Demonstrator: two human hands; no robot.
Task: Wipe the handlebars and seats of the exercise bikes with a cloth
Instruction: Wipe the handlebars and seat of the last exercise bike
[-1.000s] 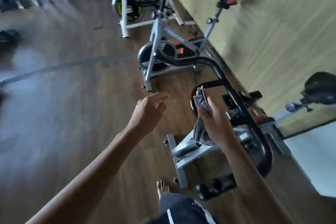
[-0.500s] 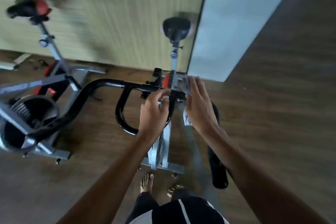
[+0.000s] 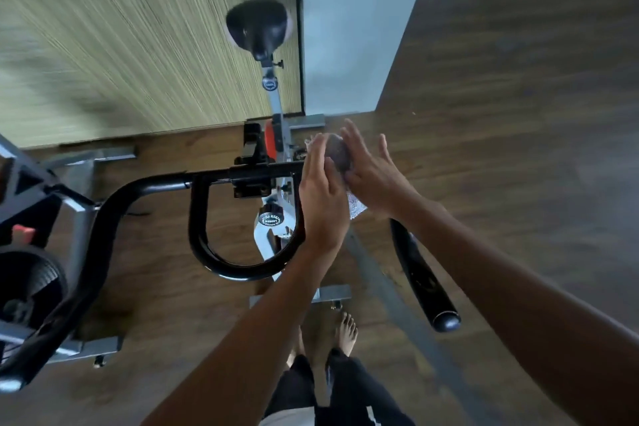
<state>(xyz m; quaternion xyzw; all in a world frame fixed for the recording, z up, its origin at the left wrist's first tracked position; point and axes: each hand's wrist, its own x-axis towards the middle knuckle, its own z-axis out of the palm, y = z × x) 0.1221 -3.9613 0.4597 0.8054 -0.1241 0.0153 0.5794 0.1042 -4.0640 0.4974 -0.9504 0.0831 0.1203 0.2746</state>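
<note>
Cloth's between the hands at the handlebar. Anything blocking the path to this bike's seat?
Nothing visible does. The cloth sits between the left hand and right hand by the handlebar; toward the seat stands only the bike's own seat post.

Bike dead ahead: seat (image 3: 257,28) at the far end, by the wall (image 3: 138,28); handlebar loop (image 3: 196,218) nearer. Cloth (image 3: 337,150) sandwiched between left grip (image 3: 323,197) and right grip (image 3: 373,180), just right of the loop. Right bar end (image 3: 425,284) under the right forearm. Second bike (image 3: 83,204) at far left. Foot (image 3: 345,328) on floor (image 3: 518,149), this side of the base bar (image 3: 332,294).
</note>
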